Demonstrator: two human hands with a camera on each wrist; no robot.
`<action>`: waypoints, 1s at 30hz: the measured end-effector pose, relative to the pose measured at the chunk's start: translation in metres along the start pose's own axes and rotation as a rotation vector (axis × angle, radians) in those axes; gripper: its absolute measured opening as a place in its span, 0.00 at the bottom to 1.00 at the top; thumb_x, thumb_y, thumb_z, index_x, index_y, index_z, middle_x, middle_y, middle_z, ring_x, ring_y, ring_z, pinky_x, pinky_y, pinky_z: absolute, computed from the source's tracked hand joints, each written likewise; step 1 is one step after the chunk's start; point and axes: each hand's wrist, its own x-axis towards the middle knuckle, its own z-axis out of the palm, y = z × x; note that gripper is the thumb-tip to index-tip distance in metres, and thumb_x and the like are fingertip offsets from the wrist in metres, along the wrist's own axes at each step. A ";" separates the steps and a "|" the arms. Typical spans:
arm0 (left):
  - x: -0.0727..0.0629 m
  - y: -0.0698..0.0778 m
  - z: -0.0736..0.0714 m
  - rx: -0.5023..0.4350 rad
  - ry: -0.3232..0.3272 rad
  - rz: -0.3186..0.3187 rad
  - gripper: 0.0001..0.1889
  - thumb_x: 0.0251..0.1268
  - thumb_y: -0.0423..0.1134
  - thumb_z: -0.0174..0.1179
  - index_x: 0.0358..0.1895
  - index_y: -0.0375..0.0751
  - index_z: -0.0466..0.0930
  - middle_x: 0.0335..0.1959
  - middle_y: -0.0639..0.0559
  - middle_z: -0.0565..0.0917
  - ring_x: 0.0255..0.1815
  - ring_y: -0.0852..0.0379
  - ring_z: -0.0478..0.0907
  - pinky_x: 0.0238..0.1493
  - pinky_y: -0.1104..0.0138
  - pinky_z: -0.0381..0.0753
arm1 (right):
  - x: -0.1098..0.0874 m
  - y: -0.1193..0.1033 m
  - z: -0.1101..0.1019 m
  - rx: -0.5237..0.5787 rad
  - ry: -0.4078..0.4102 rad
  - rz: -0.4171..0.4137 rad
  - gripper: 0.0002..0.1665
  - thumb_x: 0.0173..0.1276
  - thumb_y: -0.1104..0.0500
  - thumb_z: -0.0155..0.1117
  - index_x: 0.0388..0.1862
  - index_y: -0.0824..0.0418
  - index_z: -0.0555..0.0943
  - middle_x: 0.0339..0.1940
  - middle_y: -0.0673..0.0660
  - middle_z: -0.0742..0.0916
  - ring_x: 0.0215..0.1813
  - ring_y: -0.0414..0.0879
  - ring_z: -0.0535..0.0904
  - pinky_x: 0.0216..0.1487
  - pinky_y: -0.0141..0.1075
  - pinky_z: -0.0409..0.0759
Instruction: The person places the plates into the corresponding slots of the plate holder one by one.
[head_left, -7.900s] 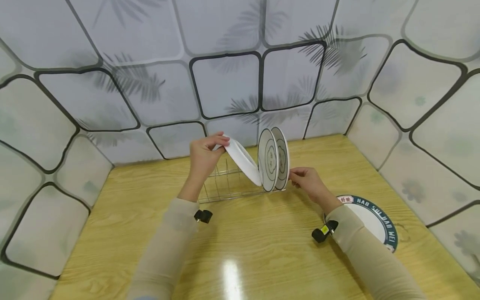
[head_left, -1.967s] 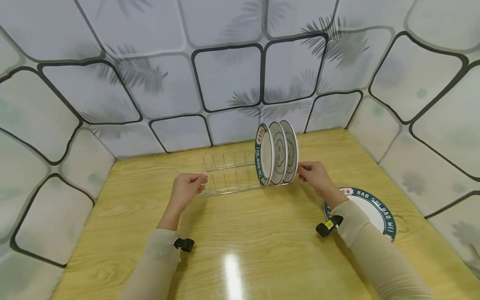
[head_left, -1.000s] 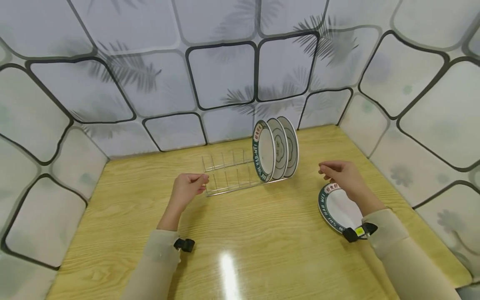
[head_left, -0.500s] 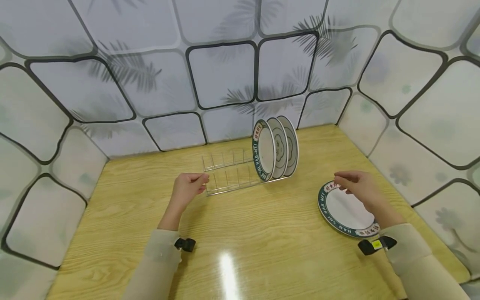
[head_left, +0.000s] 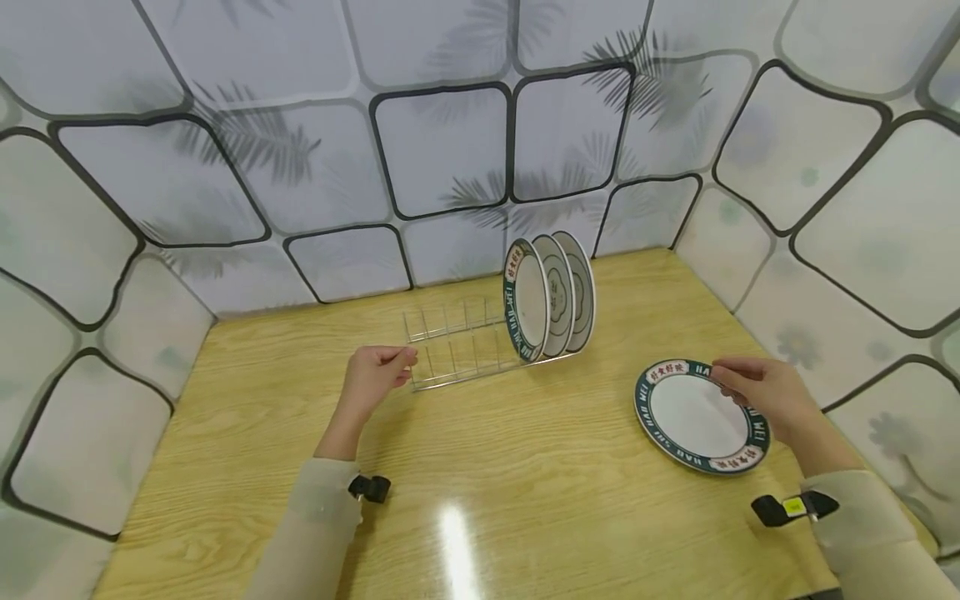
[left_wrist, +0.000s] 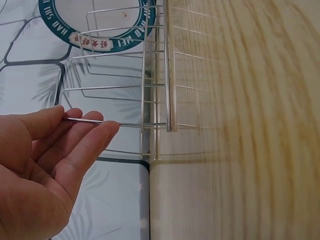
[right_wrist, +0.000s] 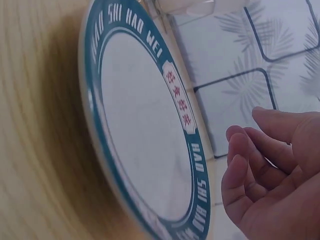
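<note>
My left hand (head_left: pixel 375 372) pinches an end wire of the wire plate rack (head_left: pixel 457 381) between thumb and fingers; the left wrist view shows this grip up close. Three plates stand on edge in the rack's right part: a teal-rimmed plate (head_left: pixel 531 300) and two plates with grey line patterns, the middle patterned plate (head_left: pixel 558 292) and the outer patterned plate (head_left: pixel 582 287). Another teal-rimmed plate (head_left: pixel 697 417) lies face up on the table to the right. Over its far right rim hovers my right hand (head_left: pixel 772 396), fingers loosely bent and holding nothing.
The wooden table (head_left: pixel 525 483) carries the rack near its back edge. A patterned wall covering (head_left: pixel 450 150) rises behind and along both sides. Bare rack slots (head_left: pixel 465 354) lie between my left hand and the standing plates.
The plate my left hand held tilted now stands in the rack, and that hand has moved to the rack's left end. My right hand has left the rack's right end for the lying plate.
</note>
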 end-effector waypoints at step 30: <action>0.001 -0.005 -0.001 -0.013 0.005 0.016 0.18 0.74 0.42 0.58 0.52 0.28 0.83 0.48 0.38 0.85 0.48 0.37 0.83 0.42 0.65 0.86 | -0.023 0.054 -0.026 0.068 -0.004 0.245 0.39 0.71 0.53 0.64 0.62 0.86 0.66 0.30 0.46 0.84 0.30 0.38 0.83 0.34 0.36 0.87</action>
